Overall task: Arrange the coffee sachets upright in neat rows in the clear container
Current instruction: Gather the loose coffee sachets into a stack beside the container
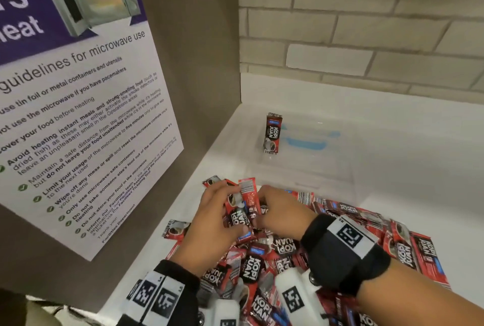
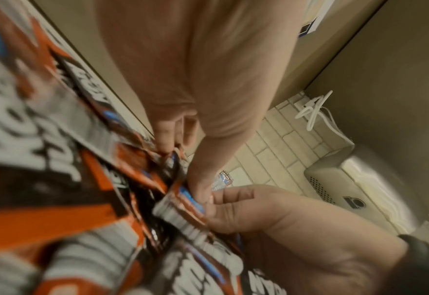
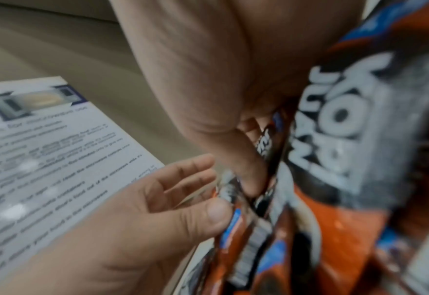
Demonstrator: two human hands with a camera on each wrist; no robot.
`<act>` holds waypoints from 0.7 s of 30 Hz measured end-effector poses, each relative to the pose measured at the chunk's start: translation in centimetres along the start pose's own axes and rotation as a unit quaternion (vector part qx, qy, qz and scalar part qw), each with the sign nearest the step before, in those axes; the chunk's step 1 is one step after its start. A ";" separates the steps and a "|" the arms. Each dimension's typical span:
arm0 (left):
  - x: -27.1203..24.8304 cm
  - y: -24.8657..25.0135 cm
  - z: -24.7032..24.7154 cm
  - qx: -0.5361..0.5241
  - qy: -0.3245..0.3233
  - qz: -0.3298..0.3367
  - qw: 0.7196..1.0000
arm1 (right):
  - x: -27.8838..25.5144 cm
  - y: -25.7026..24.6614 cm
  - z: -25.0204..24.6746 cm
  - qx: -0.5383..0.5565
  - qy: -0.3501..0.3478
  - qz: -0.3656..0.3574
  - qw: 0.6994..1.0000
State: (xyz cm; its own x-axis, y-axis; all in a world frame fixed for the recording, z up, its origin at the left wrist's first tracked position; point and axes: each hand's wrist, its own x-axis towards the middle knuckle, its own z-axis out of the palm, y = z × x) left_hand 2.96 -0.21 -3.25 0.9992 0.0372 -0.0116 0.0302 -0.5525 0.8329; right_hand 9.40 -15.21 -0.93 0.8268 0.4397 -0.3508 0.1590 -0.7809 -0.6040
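Note:
A heap of red and black coffee sachets (image 1: 327, 242) lies on the white counter in front of me. Above its far left edge both hands hold a small bunch of sachets (image 1: 242, 208) between them. My left hand (image 1: 230, 202) pinches the bunch from the left, thumb on the front face (image 3: 218, 213). My right hand (image 1: 262, 208) grips the same bunch (image 2: 180, 207) from the right with curled fingers. Beyond the heap stands the clear container (image 1: 314, 166) with blue clips. One sachet (image 1: 272, 133) stands upright against its far left corner.
A brown panel with a microwave guidelines poster (image 1: 78, 116) rises close on the left. A brick wall (image 1: 366, 24) closes the back. Bare white counter (image 1: 419, 163) lies right of the container. The left wrist view shows a white appliance (image 2: 347, 179) and cable (image 2: 314, 107).

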 end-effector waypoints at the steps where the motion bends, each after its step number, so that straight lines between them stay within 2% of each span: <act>1: 0.0 -0.1 0.1 -0.028 0.007 0.001 1.000 | 0.0 0.1 -0.1 0.022 0.011 0.004 1.000; 6: 0.3 0.0 0.8 -0.141 0.043 0.010 0.989 | -0.3 0.2 -0.3 0.159 0.055 -0.013 0.986; 11: 0.6 -0.3 1.0 -0.186 0.028 -0.031 0.982 | -1.0 0.2 -0.8 0.273 0.076 -0.034 0.958; 17: 0.7 0.3 1.0 -0.139 0.035 -0.002 0.990 | -0.7 0.1 -0.5 0.309 0.021 -0.046 0.950; 21: 0.6 0.4 0.6 -0.157 0.070 0.014 0.985 | -0.9 0.1 -1.0 0.283 0.101 -0.068 0.951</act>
State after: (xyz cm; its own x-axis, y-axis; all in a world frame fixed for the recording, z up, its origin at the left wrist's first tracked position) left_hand 3.63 -0.95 -3.28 0.9858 0.1518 0.0722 -0.0288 -0.2707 0.9622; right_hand 9.23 -16.14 -0.01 0.9151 0.3806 -0.1330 0.0017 -0.3335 -0.9427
